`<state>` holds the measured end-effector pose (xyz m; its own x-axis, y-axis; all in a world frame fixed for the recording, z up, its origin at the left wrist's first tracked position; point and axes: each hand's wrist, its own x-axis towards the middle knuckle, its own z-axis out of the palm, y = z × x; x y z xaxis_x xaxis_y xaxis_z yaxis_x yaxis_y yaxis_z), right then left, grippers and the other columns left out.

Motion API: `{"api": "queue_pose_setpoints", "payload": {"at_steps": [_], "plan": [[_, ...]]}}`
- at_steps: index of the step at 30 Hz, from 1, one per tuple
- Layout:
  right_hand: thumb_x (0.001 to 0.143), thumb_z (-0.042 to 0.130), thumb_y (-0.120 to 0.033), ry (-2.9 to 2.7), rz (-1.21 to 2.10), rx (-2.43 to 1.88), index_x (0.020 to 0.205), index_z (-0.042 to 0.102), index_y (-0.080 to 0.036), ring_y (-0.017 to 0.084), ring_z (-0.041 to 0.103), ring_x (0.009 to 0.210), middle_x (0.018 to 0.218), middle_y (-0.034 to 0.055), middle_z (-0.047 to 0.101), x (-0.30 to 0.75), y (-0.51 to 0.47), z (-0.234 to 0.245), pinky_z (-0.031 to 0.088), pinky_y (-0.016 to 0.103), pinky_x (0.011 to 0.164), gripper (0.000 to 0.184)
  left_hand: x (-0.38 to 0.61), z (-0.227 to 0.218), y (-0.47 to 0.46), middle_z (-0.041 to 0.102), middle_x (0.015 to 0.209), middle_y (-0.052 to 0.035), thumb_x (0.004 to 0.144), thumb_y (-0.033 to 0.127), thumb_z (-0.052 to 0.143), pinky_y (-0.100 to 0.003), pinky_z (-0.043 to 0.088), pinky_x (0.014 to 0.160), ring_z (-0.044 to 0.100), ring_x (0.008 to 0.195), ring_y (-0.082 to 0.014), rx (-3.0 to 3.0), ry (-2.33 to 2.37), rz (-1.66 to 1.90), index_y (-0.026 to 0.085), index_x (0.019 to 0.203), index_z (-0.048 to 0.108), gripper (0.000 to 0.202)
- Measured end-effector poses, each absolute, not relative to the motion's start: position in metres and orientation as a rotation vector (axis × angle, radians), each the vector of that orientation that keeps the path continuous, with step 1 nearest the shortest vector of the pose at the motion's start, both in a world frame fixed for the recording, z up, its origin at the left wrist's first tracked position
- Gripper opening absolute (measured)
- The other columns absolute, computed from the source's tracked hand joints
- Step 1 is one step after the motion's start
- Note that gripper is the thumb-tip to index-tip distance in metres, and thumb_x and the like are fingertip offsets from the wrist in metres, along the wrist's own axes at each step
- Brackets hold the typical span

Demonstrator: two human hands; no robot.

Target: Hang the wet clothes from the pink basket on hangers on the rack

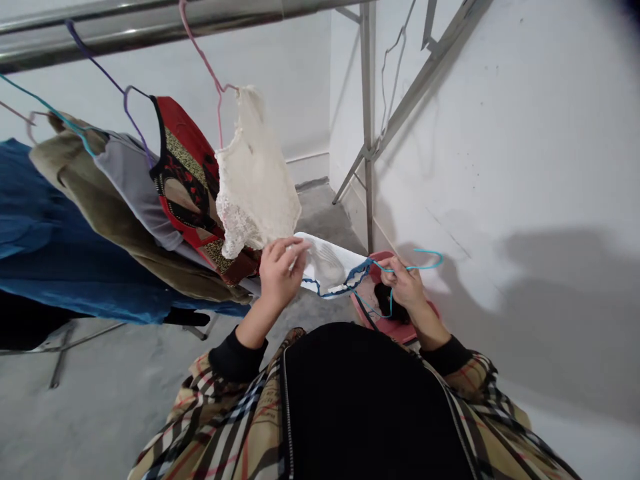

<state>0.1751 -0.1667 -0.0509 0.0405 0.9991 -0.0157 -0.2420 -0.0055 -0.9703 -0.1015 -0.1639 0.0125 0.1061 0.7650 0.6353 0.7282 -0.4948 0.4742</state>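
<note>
My left hand (279, 273) grips one end of a small white garment with blue trim (327, 267), held out in front of my chest. My right hand (407, 283) holds a teal wire hanger (423, 263) and the garment's other end, with the hanger hook pointing right. Below my right hand sits a pink basin (373, 310) on the floor with something dark inside. A cream lace top (255, 180) on a pink hanger (205, 63) hangs just above my left hand.
A steel rail (150, 23) runs across the top with several hung clothes: a red patterned top (187, 173), a grey piece, an olive garment and blue cloth (45, 247). The rack's upright post (369, 127) stands by the white wall. Concrete floor lies below.
</note>
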Motion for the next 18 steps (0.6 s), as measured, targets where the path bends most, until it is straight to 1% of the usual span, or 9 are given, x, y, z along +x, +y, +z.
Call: {"api": "queue_pose_setpoints", "payload": {"at_steps": [2, 4, 6, 8, 10, 12, 15, 18], "plan": [[0.077, 0.063, -0.062, -0.996, 1.274, -1.041, 0.073, 0.066, -0.02, 0.006, 0.023, 0.04, 0.045, -0.0089, 0.025, 0.177, -0.165, -0.047, 0.02, 0.023, 0.041, 0.043, -0.104, 0.01, -0.157, 0.065, 0.114, -0.011, 0.09, 0.032, 0.059, -0.04, 0.045, 0.098, 0.06, 0.11, -0.0229, 2.306, 1.672, 1.341, 0.022, 0.115, 0.064, 0.027], [0.079, 0.063, -0.062, -0.996, 1.249, -1.023, 0.074, 0.067, -0.021, 0.006, 0.022, 0.04, 0.045, -0.0092, 0.024, 0.18, -0.164, -0.044, 0.019, 0.023, 0.042, 0.042, -0.103, 0.0, -0.154, 0.061, 0.121, -0.0131, 0.087, 0.038, 0.062, -0.039, 0.046, 0.097, 0.058, 0.114, -0.0242, 2.267, 1.689, 1.266, 0.02, 0.122, 0.058, 0.039], [0.079, 0.063, -0.061, -0.995, 1.227, -1.007, 0.076, 0.067, -0.021, 0.006, 0.021, 0.04, 0.045, -0.0094, 0.023, 0.183, -0.164, -0.042, 0.019, 0.024, 0.042, 0.04, -0.1, -0.013, -0.153, 0.06, 0.121, -0.0135, 0.085, 0.04, 0.063, -0.037, 0.048, 0.093, 0.06, 0.109, -0.0237, 2.165, 1.687, 1.213, 0.018, 0.125, 0.054, 0.046], [0.08, 0.063, -0.061, -0.991, 1.211, -1.004, 0.076, 0.067, -0.022, 0.006, 0.021, 0.039, 0.046, -0.0093, 0.023, 0.187, -0.166, -0.039, 0.018, 0.024, 0.042, 0.039, -0.096, -0.023, -0.154, 0.063, 0.111, -0.0114, 0.087, 0.037, 0.06, -0.034, 0.049, 0.085, 0.063, 0.097, -0.021, 2.024, 1.695, 1.189, 0.017, 0.121, 0.055, 0.04], [0.08, 0.061, -0.061, -0.987, 1.196, -1.006, 0.076, 0.067, -0.022, 0.007, 0.021, 0.039, 0.046, -0.0091, 0.022, 0.191, -0.167, -0.036, 0.018, 0.024, 0.042, 0.04, -0.094, -0.024, -0.154, 0.066, 0.096, -0.0081, 0.089, 0.034, 0.056, -0.03, 0.048, 0.078, 0.062, 0.084, -0.0182, 1.917, 1.672, 1.182, 0.017, 0.11, 0.06, 0.028], [0.08, 0.06, -0.063, -0.97, 1.177, -1.014, 0.074, 0.066, -0.022, 0.007, 0.02, 0.039, 0.045, -0.009, 0.022, 0.195, -0.168, -0.034, 0.018, 0.025, 0.042, 0.042, -0.095, -0.015, -0.153, 0.066, 0.087, -0.0054, 0.09, 0.034, 0.053, -0.027, 0.047, 0.073, 0.06, 0.077, -0.0161, 1.838, 1.603, 1.21, 0.016, 0.1, 0.062, 0.022], [0.076, 0.064, -0.064, -0.943, 1.198, -1.04, 0.072, 0.067, -0.022, 0.007, 0.02, 0.039, 0.044, -0.009, 0.023, 0.204, -0.17, -0.036, 0.018, 0.025, 0.042, 0.043, -0.097, 0.011, -0.15, 0.065, 0.083, -0.0027, 0.092, 0.038, 0.05, -0.024, 0.045, 0.071, 0.058, 0.074, -0.0142, 1.749, 1.494, 1.343, 0.017, 0.097, 0.062, 0.025], [0.076, 0.067, -0.06, -1.001, 1.34, -1.065, 0.071, 0.067, -0.02, 0.006, 0.021, 0.04, 0.044, -0.0088, 0.024, 0.213, -0.172, -0.045, 0.016, 0.024, 0.043, 0.039, -0.1, 0.037, -0.147, 0.063, 0.082, -0.0019, 0.092, 0.038, 0.05, -0.024, 0.044, 0.072, 0.057, 0.076, -0.014, 1.806, 1.441, 1.387, 0.017, 0.094, 0.061, 0.024]]}}
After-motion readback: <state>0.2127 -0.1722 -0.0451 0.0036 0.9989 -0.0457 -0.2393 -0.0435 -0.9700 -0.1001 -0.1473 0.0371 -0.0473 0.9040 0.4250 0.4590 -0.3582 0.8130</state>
